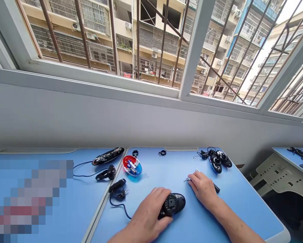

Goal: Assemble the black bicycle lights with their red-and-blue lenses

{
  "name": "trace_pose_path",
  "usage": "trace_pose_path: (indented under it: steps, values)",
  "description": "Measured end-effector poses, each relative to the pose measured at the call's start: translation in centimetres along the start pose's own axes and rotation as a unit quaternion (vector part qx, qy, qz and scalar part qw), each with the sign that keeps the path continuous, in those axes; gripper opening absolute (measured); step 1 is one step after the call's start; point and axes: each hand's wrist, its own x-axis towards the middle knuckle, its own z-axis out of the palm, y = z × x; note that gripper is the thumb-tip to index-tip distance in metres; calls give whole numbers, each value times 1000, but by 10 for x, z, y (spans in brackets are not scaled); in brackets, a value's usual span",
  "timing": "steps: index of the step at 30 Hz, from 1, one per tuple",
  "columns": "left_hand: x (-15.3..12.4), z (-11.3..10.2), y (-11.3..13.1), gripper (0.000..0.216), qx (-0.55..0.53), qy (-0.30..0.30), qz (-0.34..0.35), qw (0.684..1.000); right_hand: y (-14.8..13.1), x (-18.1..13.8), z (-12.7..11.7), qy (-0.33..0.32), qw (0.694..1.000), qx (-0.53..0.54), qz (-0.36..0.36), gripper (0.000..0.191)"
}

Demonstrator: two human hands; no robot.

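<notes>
Holding a black mouse (172,204) on the blue worktop (242,209) with my left hand (146,216), I am curling my fingers (158,194) round its left side while my thumb is pressing against its near edge. The mouse is lying in front of me near the worktop's near edge, and a square recess is showing on the face turned up.

My right hand (204,189) is lying palm down just to the right of the mouse, not touching it. Its fingers are lying close together over a dark tool (216,188), whose end is sticking out from under the hand on the right. A small silvery piece (187,179) is showing at the fingertips. I cannot tell whether these fingers are gripping the tool or only resting on it.

Farther back, a translucent red and blue shell (132,166) is sitting left of centre, with a black plug and cable (117,185) lying between it and my left hand. A long black cover (108,156) is resting on the neighbouring worktop to the left. A small black ring (162,153) is lying near the wall, and a heap of black parts (217,160) is sitting at the far right corner, well apart from my hands. A barred window (151,50) is running along the wall above.
</notes>
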Motion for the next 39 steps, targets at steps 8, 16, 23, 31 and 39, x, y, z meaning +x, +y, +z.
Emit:
trace_pose_path:
  steps: [8, 16, 23, 31, 39]
  values:
    - [-2, 1, -3, 43, -10, 8, 4, 1000, -1, 4, -4, 0, 989, 133, 68, 21]
    - [-1, -2, 3, 43, -9, -3, -3, 1000, -24, -8, -27, -68, 912, 389, 108, 27]
    - [0, -5, 1, 41, -16, 3, -12, 1000, -34, -12, -39, -58, 909, 413, 20, 22]
    - [-1, -2, -3, 42, -18, 0, -10, 1000, -36, -11, -29, -18, 929, 363, -77, 20]
    - [-2, -5, -1, 40, -22, -17, -22, 999, -33, -13, -20, 43, 943, 297, -146, 22]
